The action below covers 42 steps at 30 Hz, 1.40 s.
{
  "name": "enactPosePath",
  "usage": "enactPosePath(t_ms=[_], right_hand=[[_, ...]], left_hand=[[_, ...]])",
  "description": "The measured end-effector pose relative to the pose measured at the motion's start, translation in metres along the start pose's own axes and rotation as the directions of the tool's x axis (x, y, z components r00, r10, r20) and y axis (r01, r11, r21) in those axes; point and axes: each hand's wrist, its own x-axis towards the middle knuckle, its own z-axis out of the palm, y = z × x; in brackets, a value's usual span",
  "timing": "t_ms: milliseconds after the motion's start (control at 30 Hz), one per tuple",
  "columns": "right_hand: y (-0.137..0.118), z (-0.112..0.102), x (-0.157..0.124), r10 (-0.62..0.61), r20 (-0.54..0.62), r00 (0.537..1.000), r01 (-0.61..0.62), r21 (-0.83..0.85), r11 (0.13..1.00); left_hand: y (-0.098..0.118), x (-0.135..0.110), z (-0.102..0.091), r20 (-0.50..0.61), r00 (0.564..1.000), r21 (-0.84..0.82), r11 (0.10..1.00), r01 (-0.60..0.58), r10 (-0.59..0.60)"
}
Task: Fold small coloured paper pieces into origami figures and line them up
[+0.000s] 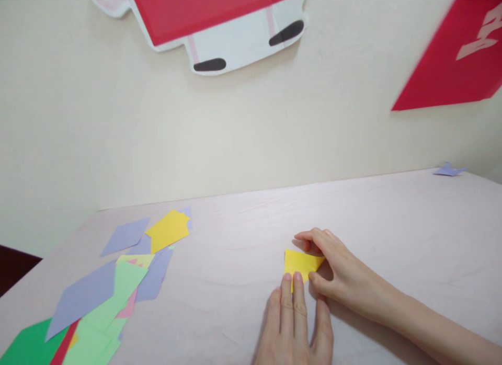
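Left hand (293,323) presses yellow paper (298,262), unclasped; right hand (340,264) curls alongside, grip unclear. Likely light, easily creased: hold its edges.

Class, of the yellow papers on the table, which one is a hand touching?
The yellow paper touched by the left hand, its corner reaching the right hand; the other yellow papers lie among the sheets on the left.

No whole word, number or brand can be read. On the wall (235,129), above the far right corner of the worktop (219,260), a red panel (435,77) bears pale, angular strokes (476,47) that look like lettering — they run slantwise and are cut off at the right of the view, so their letters or characters cannot be told.
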Motion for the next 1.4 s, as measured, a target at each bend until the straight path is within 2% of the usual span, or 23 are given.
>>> enactPosePath(t_ms=[167, 433, 600, 733, 867, 1067, 1400], right_hand=[[0.004, -0.005, 0.001, 0.036, 0.001, 0.999, -0.036, 0.130, 0.991], [0.020, -0.022, 0.010, 0.081, 0.008, 0.997, -0.081, 0.214, 0.973], [0.025, -0.018, 0.009, 0.143, -0.111, 0.984, -0.088, 0.393, 0.915], [0.012, -0.006, 0.000, 0.009, -0.052, 0.999, 0.002, 0.200, 0.980], [0.002, -0.001, -0.003, -0.121, -0.007, 0.993, 0.122, 0.068, 0.990], [0.002, -0.003, -0.001, -0.124, 0.009, 0.992, 0.123, 0.048, 0.991], [0.002, -0.003, -0.002, -0.134, -0.004, 0.991, 0.134, 0.040, 0.990]], left_hand=[[-0.003, 0.000, -0.007, 0.081, 0.996, 0.007, 1.000, -0.029, 0.029], [-0.004, -0.002, -0.008, 0.140, 0.989, -0.001, 0.999, -0.038, 0.038], [-0.012, 0.000, -0.012, 0.214, 0.975, -0.004, 0.998, -0.060, 0.059], [-0.027, 0.012, -0.016, 0.270, 0.952, -0.115, 0.987, -0.114, 0.141], [-0.036, 0.027, -0.019, 0.246, 0.963, -0.188, 0.980, -0.067, 0.112], [-0.041, 0.031, -0.023, 0.232, 0.970, -0.171, 0.985, -0.030, 0.070], [-0.055, 0.011, -0.029, 0.205, 0.974, -0.126, 0.989, -0.075, 0.100]])
